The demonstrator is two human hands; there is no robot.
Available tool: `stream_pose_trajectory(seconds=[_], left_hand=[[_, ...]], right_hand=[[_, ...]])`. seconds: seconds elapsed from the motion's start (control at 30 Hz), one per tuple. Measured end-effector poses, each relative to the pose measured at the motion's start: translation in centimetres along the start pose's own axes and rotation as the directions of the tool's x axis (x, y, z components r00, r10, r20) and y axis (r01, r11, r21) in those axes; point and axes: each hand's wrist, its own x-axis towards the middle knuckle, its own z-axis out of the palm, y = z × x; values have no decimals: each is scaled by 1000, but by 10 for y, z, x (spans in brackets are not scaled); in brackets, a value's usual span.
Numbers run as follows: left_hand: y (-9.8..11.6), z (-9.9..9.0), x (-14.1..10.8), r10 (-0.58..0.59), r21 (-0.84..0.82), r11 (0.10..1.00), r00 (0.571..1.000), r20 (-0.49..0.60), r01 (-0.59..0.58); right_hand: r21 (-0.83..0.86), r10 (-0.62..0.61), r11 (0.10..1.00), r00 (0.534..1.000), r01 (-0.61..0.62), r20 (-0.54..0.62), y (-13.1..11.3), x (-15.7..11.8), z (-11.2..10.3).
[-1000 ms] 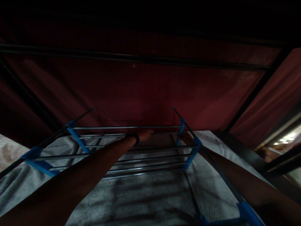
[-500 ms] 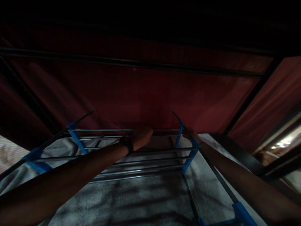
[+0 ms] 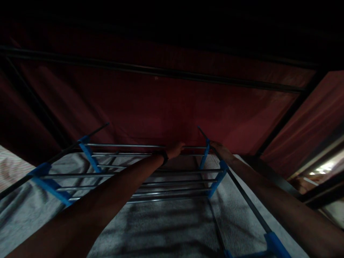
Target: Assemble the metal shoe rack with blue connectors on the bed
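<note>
A rack of metal tubes [image 3: 161, 194] joined by blue plastic connectors [image 3: 217, 179] rests on a grey blanket. My left hand [image 3: 174, 149], with a dark band at its wrist, is closed around the far top tube [image 3: 129, 145], right of its middle. At the far right corner, my right hand [image 3: 221, 150] is closed at the dark upright post [image 3: 202, 133], beside its blue connector [image 3: 207, 146]. Dim light hides the finger detail of both hands. The far post ends stick out free beyond the connectors.
Behind the rack hangs a dark red cloth wall [image 3: 172, 107] crossed by a black frame bar [image 3: 150, 70]. The grey blanket [image 3: 150, 225] lies below. At right, a dark ledge [image 3: 271, 175] runs beside a bright gap. Striped fabric [image 3: 12, 170] shows at far left.
My left hand has slid right along the far top tube. My right hand has shifted slightly left and up, closer to the corner connector. The rack has barely moved in view.
</note>
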Motion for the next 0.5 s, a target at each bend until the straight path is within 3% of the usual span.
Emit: stream_pose_trajectory(seconds=[0.33, 0.5], left_hand=[[10, -12, -1, -13, -67, 998, 1000, 2, 13], [12, -13, -1, -16, -63, 998, 1000, 9, 16]], right_hand=[[-41, 13, 999, 999, -15, -34, -10, -5, 4], [-16, 10, 1000, 1000, -10, 13, 1, 2, 0]])
